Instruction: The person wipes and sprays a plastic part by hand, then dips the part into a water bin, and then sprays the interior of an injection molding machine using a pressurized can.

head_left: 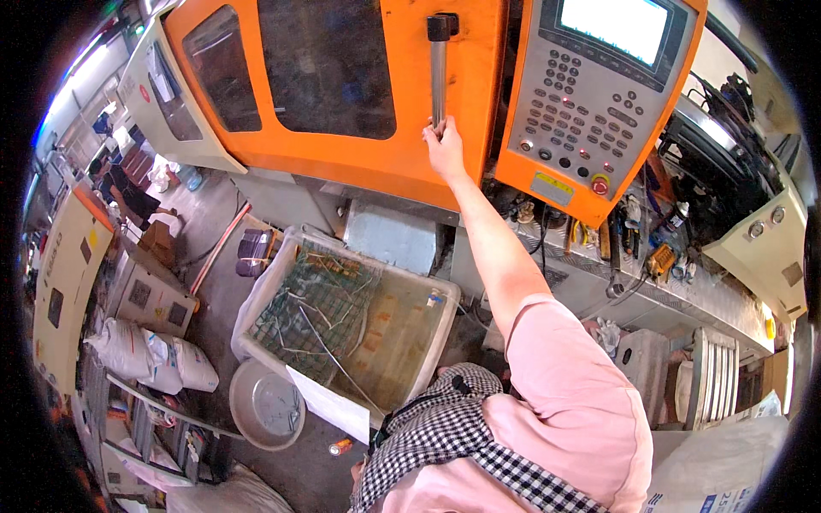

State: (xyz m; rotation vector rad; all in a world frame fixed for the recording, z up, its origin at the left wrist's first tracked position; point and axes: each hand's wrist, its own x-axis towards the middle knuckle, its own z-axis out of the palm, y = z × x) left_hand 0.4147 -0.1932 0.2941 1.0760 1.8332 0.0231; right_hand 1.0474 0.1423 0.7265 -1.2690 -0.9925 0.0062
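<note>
My right hand [444, 150] is closed around the lower end of a grey metal bar handle [438, 81] with black mounts. The handle is fixed upright on the orange sliding door [410, 162] of a large machine, and the door has a dark window [325, 68]. My right arm stretches forward from a pink sleeve. I cannot make out my left hand. Below the door stands a big translucent plastic tub [406, 342] with cloudy water, green netting [321, 299] and thin pale strips in it. A white sheet [329, 402] lies over its near edge.
Right of the door is a control panel [573, 111] with a lit screen, buttons and a red knob. Tools clutter the metal ledge [637, 295] beneath. A round basin [265, 406], a can [340, 447] and filled sacks [154, 355] stand at left. Another person [128, 192] is far left.
</note>
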